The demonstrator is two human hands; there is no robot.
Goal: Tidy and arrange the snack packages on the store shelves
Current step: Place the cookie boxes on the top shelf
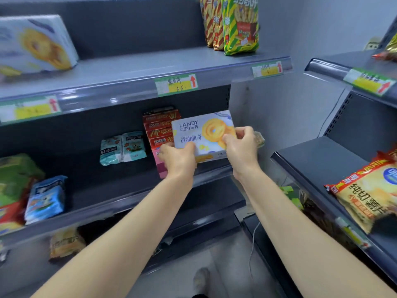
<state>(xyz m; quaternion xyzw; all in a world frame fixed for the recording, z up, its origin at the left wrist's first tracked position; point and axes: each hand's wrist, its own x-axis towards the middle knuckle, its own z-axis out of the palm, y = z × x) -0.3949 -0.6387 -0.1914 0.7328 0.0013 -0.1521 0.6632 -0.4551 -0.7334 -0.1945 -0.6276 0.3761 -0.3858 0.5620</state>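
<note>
**Both hands on the cookie box at the right end of the middle shelf**

Head view: your left hand [178, 157] grips the lower left corner of the cookie box [204, 134], thumb curled over its front. Your right hand [242, 147] pinches its right edge. The box faces you, upright and slightly tilted, over the right end of the middle shelf [120, 190]. You cannot tell whether its base touches the shelf.

Right behind it, and partly hidden by it, is a stack of red boxes [159, 130], at least four, on a pink box [162, 166]. Two teal packets [123, 147] stand just left of the stack. Farther left are one blue packet [46, 198] and a green bag [15, 177].

On the upper shelf, a second cookie box [36, 44] leans at the left and three striped bags [234, 24] stand at the right. Four price tags are clipped to the shelf rails; the middle one [176, 84] has a red arrow.

The shelving is dark grey metal against a pale wall [290, 104]. A second unit on your right holds a chip bag [369, 196].
</note>
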